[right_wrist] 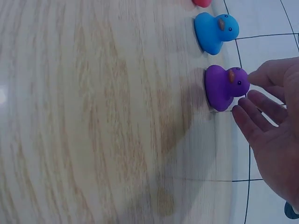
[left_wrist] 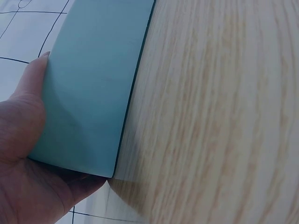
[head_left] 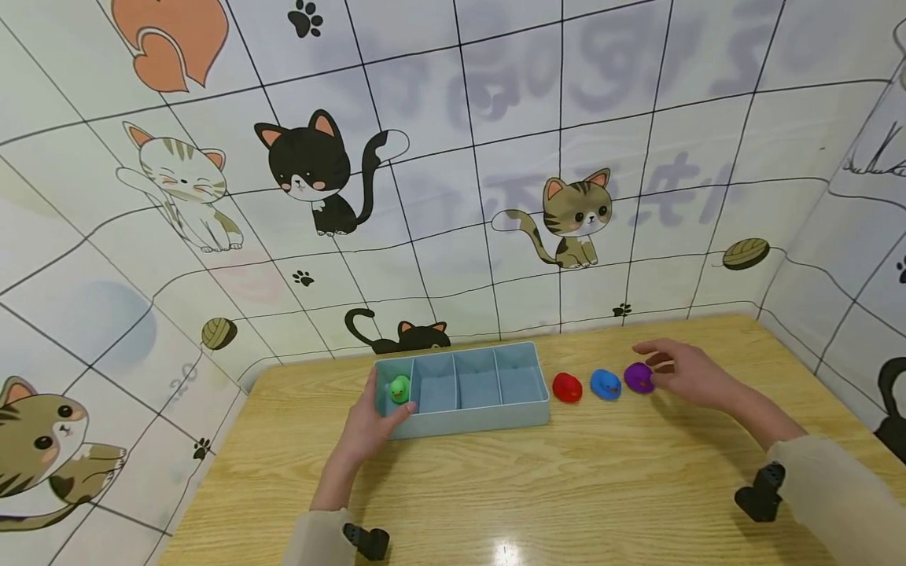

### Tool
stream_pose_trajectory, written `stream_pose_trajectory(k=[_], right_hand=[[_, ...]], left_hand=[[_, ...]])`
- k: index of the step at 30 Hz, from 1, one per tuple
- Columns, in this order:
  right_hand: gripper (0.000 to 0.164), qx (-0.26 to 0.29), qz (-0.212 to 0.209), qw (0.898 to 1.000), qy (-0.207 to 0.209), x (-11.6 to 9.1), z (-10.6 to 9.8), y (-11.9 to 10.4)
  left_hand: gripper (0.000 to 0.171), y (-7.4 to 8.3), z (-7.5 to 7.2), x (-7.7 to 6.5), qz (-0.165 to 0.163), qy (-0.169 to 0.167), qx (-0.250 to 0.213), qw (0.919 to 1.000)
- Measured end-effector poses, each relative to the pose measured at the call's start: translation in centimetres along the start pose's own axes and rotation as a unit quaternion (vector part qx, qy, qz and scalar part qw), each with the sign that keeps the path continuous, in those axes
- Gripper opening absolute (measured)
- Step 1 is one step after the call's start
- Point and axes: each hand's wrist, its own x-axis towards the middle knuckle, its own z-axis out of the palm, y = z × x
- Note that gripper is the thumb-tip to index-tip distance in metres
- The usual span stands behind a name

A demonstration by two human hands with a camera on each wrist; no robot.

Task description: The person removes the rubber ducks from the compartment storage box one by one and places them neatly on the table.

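A light blue box [head_left: 460, 424] with a row of compartments stands at the back of the table. My left hand [head_left: 366, 423] grips its left end, thumb over the front rim; the left wrist view shows the box's outer wall [left_wrist: 93, 88] against the palm. In the leftmost compartment sits a green rubber duck [head_left: 399, 388]. Right of the box, a red duck [head_left: 567, 387], a blue duck [head_left: 605, 384] and a purple duck [head_left: 639, 378] stand in a row. My right hand [head_left: 690, 376] is beside the purple duck, its loosely bent fingers close to the duck's head [right_wrist: 239, 82].
The wooden table [head_left: 538, 487] reaches back to a wall covering [head_left: 439, 196] printed with cats and grid lines. Small black devices are strapped to the left wrist [head_left: 366, 542] and the right wrist [head_left: 760, 493].
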Motion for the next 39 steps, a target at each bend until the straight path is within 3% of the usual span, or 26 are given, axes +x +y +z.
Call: stream_pose_trajectory(k=[8,27,32,39], right_hand=[[0.030,-0.045,0.013,0.999,-0.001,0.1,0.4,-0.1],[0.030,-0.057,0.003,0.998,-0.021,0.1,0.2,-0.1],[0.039,-0.044,-0.002,0.999,-0.002,0.6,0.0,-1.5],[0.039,-0.011,-0.037,0.999,-0.003,2.8,0.5,-5.5]], left_hand=[[0.107,-0.1,-0.1,0.1,0.001,-0.001,-0.004,1.0000],[0.107,-0.2,-0.1,0.1,0.008,-0.002,-0.014,0.9999],[0.107,-0.3,-0.1,0.1,0.008,-0.002,-0.021,0.9998],[0.107,-0.3,-0.2,0.1,0.013,0.000,-0.030,0.9995]])
